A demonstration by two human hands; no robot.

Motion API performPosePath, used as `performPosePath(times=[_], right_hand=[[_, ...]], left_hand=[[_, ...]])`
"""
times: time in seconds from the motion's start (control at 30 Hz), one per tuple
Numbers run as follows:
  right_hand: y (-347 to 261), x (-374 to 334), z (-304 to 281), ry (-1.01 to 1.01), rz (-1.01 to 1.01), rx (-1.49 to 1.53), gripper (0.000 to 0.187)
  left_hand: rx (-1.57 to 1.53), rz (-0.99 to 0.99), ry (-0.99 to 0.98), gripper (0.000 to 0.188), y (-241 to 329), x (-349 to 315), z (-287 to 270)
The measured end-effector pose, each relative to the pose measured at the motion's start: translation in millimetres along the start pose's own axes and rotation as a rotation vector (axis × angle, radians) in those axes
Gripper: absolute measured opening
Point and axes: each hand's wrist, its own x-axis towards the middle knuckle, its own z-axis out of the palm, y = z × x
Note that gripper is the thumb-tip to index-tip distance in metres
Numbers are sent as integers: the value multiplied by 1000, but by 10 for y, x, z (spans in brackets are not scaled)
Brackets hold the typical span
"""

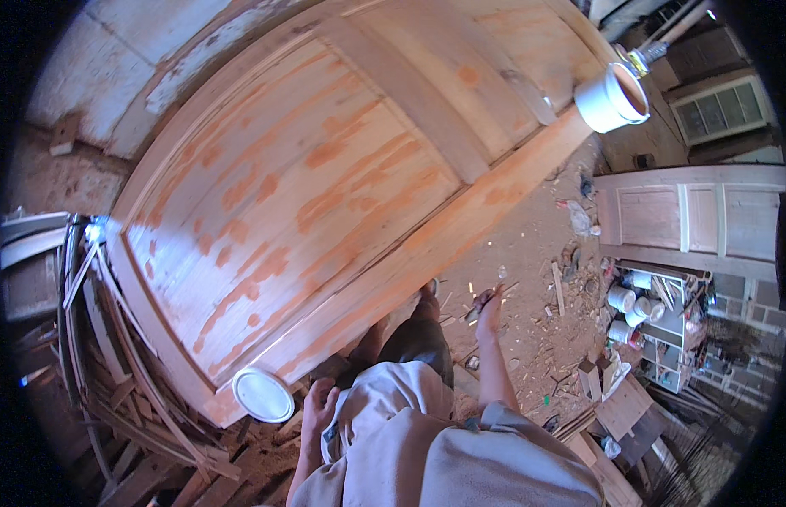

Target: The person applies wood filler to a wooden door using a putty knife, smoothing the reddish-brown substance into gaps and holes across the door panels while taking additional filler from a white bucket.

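Observation:
A large wooden panel door (292,194) lies before me, streaked with orange-brown filler. My right hand (489,309) is off the door's near edge, over the floor, closed around a small dark tool (472,315) whose exact kind is too small to make out. Beside my body, near the door's lower left corner, my left hand (319,404) hangs with loosely bent fingers and nothing visible in it. Close to it a round white lid (264,395) rests on the door's corner. At the far right end of the door stands a white bucket (611,100) with brown stuff inside.
Wood strips and offcuts (131,397) are heaped at the left. Shavings and scraps litter the dirt floor (528,338). On the right are another panelled door (655,215), a white shelf (663,329) with several tubs, and wooden boards (625,410).

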Motion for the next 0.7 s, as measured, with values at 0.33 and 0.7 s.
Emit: performPosePath(times=[0.33,0.7], right_hand=[[-1044,1826,-6,-25,-215,-26,43],[-1696,2754,429,62,-529,-421,55]], left_hand=[[47,-365,132,25,-747,-534,404],[104,-272,-11,25,1061,295,1863]])
